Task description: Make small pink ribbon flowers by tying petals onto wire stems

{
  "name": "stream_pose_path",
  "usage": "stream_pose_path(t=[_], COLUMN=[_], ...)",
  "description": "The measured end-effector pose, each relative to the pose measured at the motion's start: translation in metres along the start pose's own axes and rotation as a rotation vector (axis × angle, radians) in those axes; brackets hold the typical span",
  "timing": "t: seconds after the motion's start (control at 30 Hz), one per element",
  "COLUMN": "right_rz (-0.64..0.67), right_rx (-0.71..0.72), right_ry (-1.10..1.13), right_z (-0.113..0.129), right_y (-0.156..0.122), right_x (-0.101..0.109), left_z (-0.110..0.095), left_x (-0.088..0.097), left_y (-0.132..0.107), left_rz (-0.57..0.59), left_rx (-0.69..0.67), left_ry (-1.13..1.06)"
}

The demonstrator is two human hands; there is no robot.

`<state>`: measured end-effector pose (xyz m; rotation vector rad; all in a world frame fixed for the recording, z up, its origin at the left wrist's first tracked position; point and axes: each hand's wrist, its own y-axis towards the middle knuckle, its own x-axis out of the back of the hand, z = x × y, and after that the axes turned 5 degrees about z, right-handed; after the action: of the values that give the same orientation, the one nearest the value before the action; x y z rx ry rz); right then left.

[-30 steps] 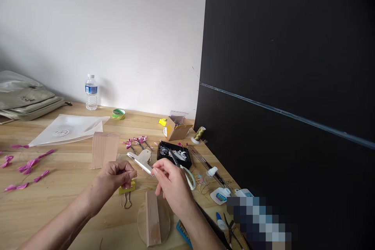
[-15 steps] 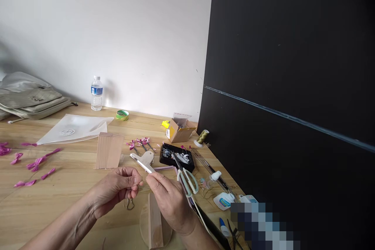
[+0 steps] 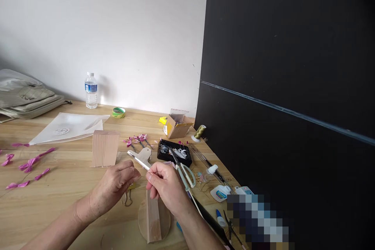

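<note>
Since the earlier frame, the left hand (image 3: 115, 184) has rolled over to show its back, and the right hand (image 3: 168, 184) has lifted and turned to show its thumb. The 2 hands face each other, near but apart, above the counter (image 3: 58, 195).

Hand state: the fingertips of both hands are drawn in as for a pinch; whether they are clamped on a fine strand, cannot tell.

Location of parts: the metal clip (image 3: 143, 158) is just behind the right fingertips. The wooden strip (image 3: 153, 222) lies on the round disc (image 3: 142, 218) below the hands. The yellow binder clip (image 3: 132, 186) is partly hidden by the left hand.

Step in hand: judged from the finger posture, fine fingertip work between the 2 hands.

Requirement for the next move: steady wrists, light fingertip pressure and clearance from the metal clip
</note>
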<state>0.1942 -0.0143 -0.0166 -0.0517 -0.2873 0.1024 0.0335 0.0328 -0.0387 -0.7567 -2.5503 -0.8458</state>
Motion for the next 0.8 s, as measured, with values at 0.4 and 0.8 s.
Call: stream_pose_path(t=[0.4,0.8], right_rz=[-0.214,-0.206], right_rx=[0.499,0.224], right_ry=[-0.62,-0.47], right_z=[0.011,0.013], right_y=[-0.009,-0.007], right_x=[-0.006,-0.004], left_z=[-0.002,-0.017], left_x=[0.001,0.004], left_y=[0.004,0.005], left_rz=[0.004,-0.091], left_rx=[0.213,0.435], left_ry=[-0.357,-0.489])
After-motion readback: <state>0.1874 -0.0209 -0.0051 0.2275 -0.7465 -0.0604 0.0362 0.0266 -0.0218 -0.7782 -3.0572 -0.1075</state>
